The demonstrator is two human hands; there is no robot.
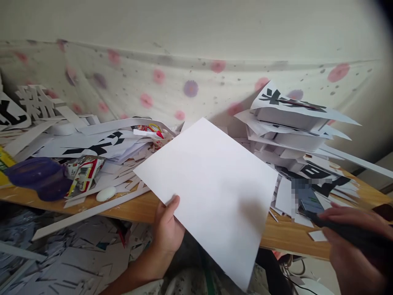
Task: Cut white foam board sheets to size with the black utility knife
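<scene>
Forearm (pixel 138 264) slants up from the near left into the left hand (pixel 167 229). Its thumb (pixel 173 204) presses on a blank white sheet (pixel 208 176) while its fingers go out of my sight underneath, pinching the near left edge. The sheet sits corner-on before me at centre. At near right, the right hand (pixel 356 264), blurred, is curled around a dark tool (pixel 334 224) that points left, apart from the sheet; I cannot tell whether its tip touches anything. Low on the left, paper scraps (pixel 80 262) lie heaped.

Beyond, the wooden table (pixel 135 211) is cluttered, and the sheet blocks my view of its middle. On its left I make out a long white strip (pixel 82 219), a white oval object (pixel 106 194), a shiny packet (pixel 87 172) and purple plastic (pixel 39 176). On its far right stands an uneven stack of white blocks and sheets (pixel 285 119). Farthest off, flowered cloth (pixel 172 96) lines the wall (pixel 196 24).
</scene>
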